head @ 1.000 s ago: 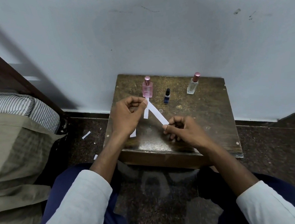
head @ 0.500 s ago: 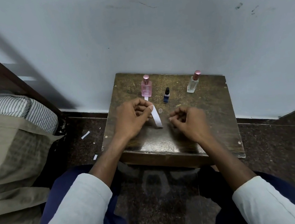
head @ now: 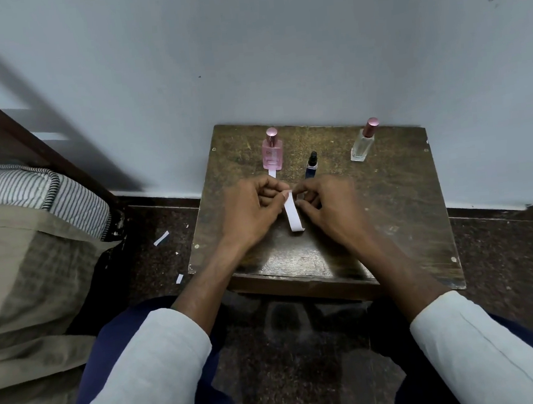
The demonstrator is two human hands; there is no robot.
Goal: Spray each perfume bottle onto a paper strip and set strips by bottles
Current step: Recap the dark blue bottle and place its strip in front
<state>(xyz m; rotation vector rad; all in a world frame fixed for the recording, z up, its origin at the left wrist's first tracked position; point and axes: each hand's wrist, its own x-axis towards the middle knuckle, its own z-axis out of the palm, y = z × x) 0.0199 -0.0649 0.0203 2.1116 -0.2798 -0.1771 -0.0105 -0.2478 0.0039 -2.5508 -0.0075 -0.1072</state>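
White paper strip [head: 293, 214] pinched at its top by left hand [head: 249, 211] and right hand [head: 329, 203], likely being readied for spraying | blue bottle [head: 311, 165] just beyond the fingers | pink bottle [head: 272, 149] beyond left hand, with its placed strip [head: 272, 173] | clear bottle [head: 363, 141] beyond right hand, stripless | all standing on bench [head: 404, 202]

Bare tabletop [head: 398, 209] right of hands

The person wears a long-sleeved white top; the left sleeve [head: 150, 366] and right sleeve [head: 484, 347] end partway along the forearms, leaving wrists and hands bare. A fine seam runs along the right sleeve. Dark navy trousers [head: 111, 354] cover both legs.
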